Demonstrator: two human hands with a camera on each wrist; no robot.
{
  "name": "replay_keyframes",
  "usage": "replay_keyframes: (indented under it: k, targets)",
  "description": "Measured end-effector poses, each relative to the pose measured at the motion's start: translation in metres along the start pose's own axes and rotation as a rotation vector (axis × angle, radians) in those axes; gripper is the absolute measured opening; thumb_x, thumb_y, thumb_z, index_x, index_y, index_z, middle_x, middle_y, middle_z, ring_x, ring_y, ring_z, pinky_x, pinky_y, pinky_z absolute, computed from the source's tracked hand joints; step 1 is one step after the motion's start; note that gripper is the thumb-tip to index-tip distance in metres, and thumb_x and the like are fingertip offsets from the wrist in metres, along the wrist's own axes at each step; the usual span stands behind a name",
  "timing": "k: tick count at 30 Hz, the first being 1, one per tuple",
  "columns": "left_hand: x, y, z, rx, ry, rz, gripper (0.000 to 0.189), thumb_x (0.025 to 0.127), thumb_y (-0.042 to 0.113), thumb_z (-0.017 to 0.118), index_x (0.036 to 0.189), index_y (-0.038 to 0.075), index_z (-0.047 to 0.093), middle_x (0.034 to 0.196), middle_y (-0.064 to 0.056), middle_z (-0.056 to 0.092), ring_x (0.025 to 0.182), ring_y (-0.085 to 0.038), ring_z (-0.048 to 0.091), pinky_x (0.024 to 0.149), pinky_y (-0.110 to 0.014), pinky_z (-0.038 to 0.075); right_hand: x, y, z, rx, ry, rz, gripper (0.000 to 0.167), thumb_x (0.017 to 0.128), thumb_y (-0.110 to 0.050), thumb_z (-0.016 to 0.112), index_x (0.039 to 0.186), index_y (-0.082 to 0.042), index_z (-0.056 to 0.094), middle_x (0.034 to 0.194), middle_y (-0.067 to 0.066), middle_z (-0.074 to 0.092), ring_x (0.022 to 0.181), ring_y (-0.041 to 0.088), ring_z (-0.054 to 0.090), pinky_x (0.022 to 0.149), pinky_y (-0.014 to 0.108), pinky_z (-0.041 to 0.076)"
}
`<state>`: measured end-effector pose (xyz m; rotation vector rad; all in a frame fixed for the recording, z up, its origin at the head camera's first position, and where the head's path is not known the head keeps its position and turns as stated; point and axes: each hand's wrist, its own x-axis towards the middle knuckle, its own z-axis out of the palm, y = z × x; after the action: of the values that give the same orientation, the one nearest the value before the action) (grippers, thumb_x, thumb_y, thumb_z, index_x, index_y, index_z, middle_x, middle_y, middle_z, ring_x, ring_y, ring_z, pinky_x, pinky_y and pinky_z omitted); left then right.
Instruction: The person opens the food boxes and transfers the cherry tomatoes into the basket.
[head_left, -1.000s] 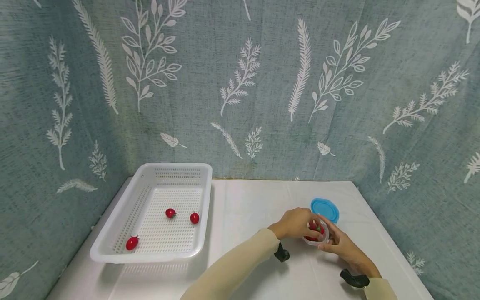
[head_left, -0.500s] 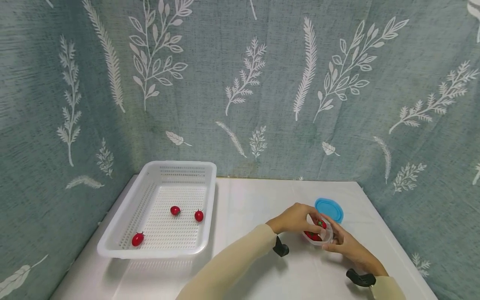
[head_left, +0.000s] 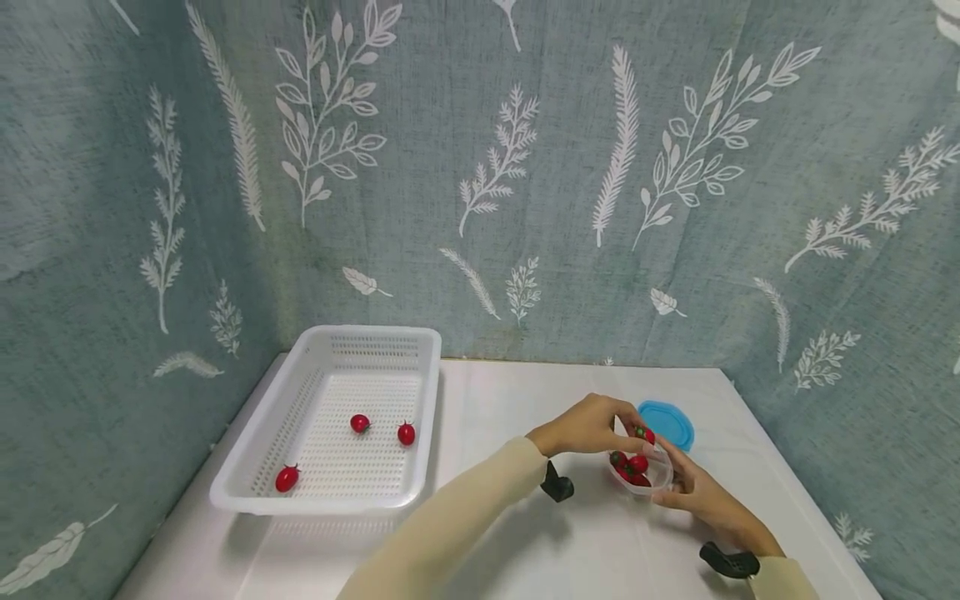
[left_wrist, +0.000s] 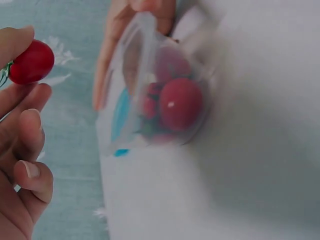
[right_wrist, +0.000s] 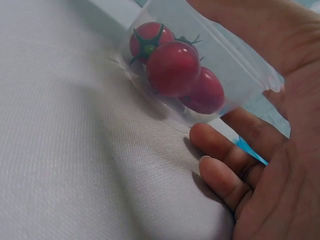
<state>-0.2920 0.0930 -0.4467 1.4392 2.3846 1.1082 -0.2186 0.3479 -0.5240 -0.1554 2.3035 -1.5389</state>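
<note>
Between thumb and fingertips my left hand (head_left: 588,427) pinches a red cherry tomato (left_wrist: 36,61) by its green-stem end. It holds the tomato above a small clear plastic container (head_left: 663,477), apart from those inside. Several cherry tomatoes (right_wrist: 173,69) lie at the container's bottom, some with green calyxes. My right hand (head_left: 708,504) grips the container from its right side, thumb and fingers around the wall; the right wrist view shows two lower fingers curled beneath it. The container appears tilted in both wrist views, while in the head view it sits on the white table.
A blue round lid (head_left: 667,426) lies just behind the container. To the left stands a white perforated basket (head_left: 431,400) with three cherry tomatoes (head_left: 360,423) spread on its floor. Patterned green-grey cloth (head_left: 480,208) borders the white table (head_left: 517,392) at the back and sides.
My left hand has risen from inside the container, bringing one cherry tomato up above the rim. The right hand keeps its grip on the container. The head view has shifted slightly.
</note>
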Motion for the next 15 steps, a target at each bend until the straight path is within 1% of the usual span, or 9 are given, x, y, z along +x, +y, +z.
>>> replay_keyframes:
  k: [2, 4, 6, 7, 9, 10, 12, 13, 15]
  targets:
    - [-0.002, 0.003, -0.007, 0.009, 0.004, 0.001, 0.027, 0.097, 0.038, 0.073, 0.117, 0.020, 0.073, 0.093, 0.021, 0.064, 0.065, -0.001, 0.058, 0.060, -0.017, 0.050, 0.000, 0.000, 0.002, -0.009, 0.012, 0.015, 0.100, 0.097, -0.027, 0.074, 0.167, -0.020, 0.002, 0.170, 0.022, -0.001, 0.137, 0.047, 0.037, 0.100, 0.051, 0.046]
    - [-0.003, 0.006, -0.015, 0.023, 0.009, 0.006, 0.026, 0.098, 0.038, 0.072, 0.117, 0.020, 0.074, 0.093, 0.020, 0.065, 0.067, 0.000, 0.058, 0.062, -0.017, 0.050, -0.001, 0.001, 0.002, -0.011, 0.013, 0.014, 0.099, 0.097, -0.026, 0.074, 0.167, -0.022, 0.004, 0.170, 0.021, -0.001, 0.118, 0.038, 0.046, 0.087, 0.042, 0.047]
    - [-0.005, 0.009, -0.023, 0.034, 0.016, 0.004, 0.028, 0.098, 0.039, 0.072, 0.118, 0.020, 0.073, 0.094, 0.020, 0.065, 0.069, 0.001, 0.059, 0.063, -0.017, 0.050, -0.001, 0.002, 0.002, -0.007, 0.009, 0.015, 0.097, 0.097, -0.026, 0.073, 0.167, -0.026, 0.006, 0.170, 0.019, -0.002, 0.102, 0.030, 0.045, 0.079, 0.038, 0.043]
    - [-0.006, 0.011, -0.027, 0.040, 0.020, 0.003, 0.028, 0.098, 0.039, 0.071, 0.118, 0.019, 0.073, 0.095, 0.020, 0.065, 0.069, 0.000, 0.059, 0.064, -0.017, 0.050, -0.001, 0.002, 0.002, -0.007, 0.004, 0.007, 0.096, 0.098, -0.026, 0.072, 0.167, -0.027, 0.006, 0.170, 0.018, -0.002, 0.102, 0.029, 0.045, 0.079, 0.037, 0.042]
    - [-0.008, 0.014, -0.036, 0.053, 0.026, 0.005, 0.029, 0.098, 0.040, 0.071, 0.118, 0.019, 0.073, 0.095, 0.020, 0.065, 0.068, 0.000, 0.059, 0.064, -0.017, 0.050, -0.002, 0.003, 0.002, -0.006, -0.006, -0.014, 0.094, 0.099, -0.024, 0.071, 0.167, -0.028, 0.007, 0.171, 0.017, -0.004, 0.112, 0.031, 0.047, 0.085, 0.037, 0.043]
    - [-0.009, 0.015, -0.039, 0.060, 0.030, 0.005, 0.029, 0.098, 0.040, 0.071, 0.118, 0.019, 0.073, 0.095, 0.020, 0.065, 0.067, -0.001, 0.059, 0.063, -0.017, 0.050, -0.002, 0.003, 0.001, -0.011, -0.005, -0.014, 0.093, 0.099, -0.025, 0.071, 0.167, -0.030, 0.007, 0.171, 0.016, -0.004, 0.111, 0.031, 0.048, 0.085, 0.037, 0.044]
    - [-0.011, 0.018, -0.046, 0.075, 0.038, 0.009, 0.029, 0.098, 0.041, 0.071, 0.117, 0.020, 0.073, 0.095, 0.021, 0.065, 0.067, -0.001, 0.058, 0.063, -0.017, 0.050, -0.001, 0.003, 0.001, -0.020, -0.001, -0.018, 0.093, 0.098, -0.025, 0.071, 0.167, -0.030, 0.008, 0.171, 0.016, -0.003, 0.116, 0.030, 0.046, 0.087, 0.037, 0.044]
    - [-0.012, 0.019, -0.049, 0.078, 0.041, 0.010, 0.029, 0.097, 0.041, 0.071, 0.117, 0.020, 0.074, 0.095, 0.021, 0.065, 0.066, -0.001, 0.058, 0.062, -0.018, 0.050, -0.001, 0.003, 0.001, -0.028, -0.001, -0.021, 0.094, 0.098, -0.025, 0.071, 0.167, -0.029, 0.007, 0.170, 0.017, -0.003, 0.114, 0.030, 0.047, 0.085, 0.036, 0.044]
    - [-0.016, 0.021, -0.056, 0.080, 0.047, 0.012, 0.028, 0.098, 0.041, 0.071, 0.117, 0.021, 0.073, 0.095, 0.022, 0.065, 0.067, -0.002, 0.058, 0.062, -0.019, 0.050, -0.001, 0.002, 0.001, -0.040, 0.012, -0.006, 0.095, 0.097, -0.027, 0.073, 0.167, -0.030, 0.008, 0.170, 0.017, -0.001, 0.097, 0.026, 0.046, 0.078, 0.035, 0.043]
